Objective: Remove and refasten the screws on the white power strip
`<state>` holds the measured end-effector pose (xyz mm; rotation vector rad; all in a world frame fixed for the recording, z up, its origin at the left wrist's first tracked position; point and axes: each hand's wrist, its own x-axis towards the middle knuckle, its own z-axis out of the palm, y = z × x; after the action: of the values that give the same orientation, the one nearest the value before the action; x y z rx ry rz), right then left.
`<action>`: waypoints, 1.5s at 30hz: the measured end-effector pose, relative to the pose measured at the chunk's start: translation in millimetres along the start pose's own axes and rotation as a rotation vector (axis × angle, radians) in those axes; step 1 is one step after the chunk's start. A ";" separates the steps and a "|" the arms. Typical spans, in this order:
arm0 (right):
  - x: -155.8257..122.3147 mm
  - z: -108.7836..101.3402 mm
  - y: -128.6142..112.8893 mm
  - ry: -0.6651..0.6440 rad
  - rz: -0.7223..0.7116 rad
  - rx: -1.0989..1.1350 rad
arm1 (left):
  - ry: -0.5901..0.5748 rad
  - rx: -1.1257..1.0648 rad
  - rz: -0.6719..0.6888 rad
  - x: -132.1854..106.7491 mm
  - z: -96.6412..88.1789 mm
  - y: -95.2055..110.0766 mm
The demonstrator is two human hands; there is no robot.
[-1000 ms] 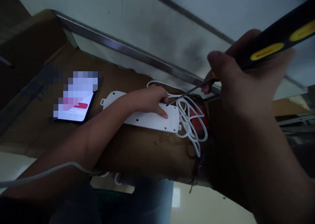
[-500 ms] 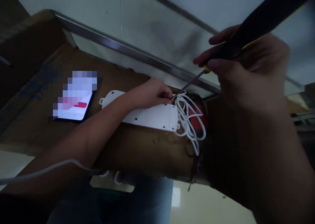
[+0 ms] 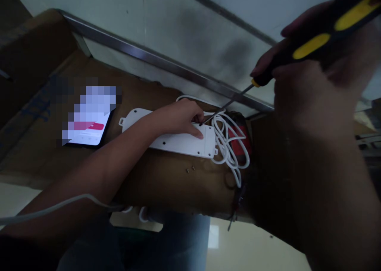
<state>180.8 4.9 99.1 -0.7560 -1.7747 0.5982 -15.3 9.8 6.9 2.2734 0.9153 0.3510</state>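
Note:
A white power strip [image 3: 181, 144] lies face down, its screw holes showing on the back. My left hand [image 3: 184, 118] holds it near the right end, thumb on the back and fingers curled at the far edge. In my right hand [image 3: 312, 80] is a screwdriver [image 3: 312, 46] with a black and yellow handle. Its shaft slants down left, and the tip meets a hole near the strip's far edge, close to my left fingers. Whether a screw sits in that hole is too small to tell. Two small screws [image 3: 190, 169] lie on the cardboard before the strip.
A coiled white cord [image 3: 230, 144] rests at the strip's right end, partly over a red and black object [image 3: 239, 140]. Left on the cardboard [image 3: 154, 179] lies a lit phone [image 3: 92, 134]. A tiled wall [image 3: 119, 28] with a metal strip rises behind.
The screwdriver has turned in my right hand, which has shifted right; its tip now meets the hole. My left thumb has come down onto the strip's back.

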 end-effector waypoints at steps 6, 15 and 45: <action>-1.3 4.3 -6.7 0.067 0.046 -0.093 | -0.032 0.016 -0.088 0.6 1.3 1.6; -5.8 -20.2 -8.4 0.054 -0.044 -0.429 | -0.042 0.025 -0.084 1.1 1.2 1.7; -5.0 -4.3 -1.2 0.247 -0.032 -0.263 | -0.024 0.018 -0.056 1.7 2.5 0.2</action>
<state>185.8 0.6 98.1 -0.9374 -1.6482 0.2386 -12.8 9.7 5.2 2.2581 0.9714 0.2913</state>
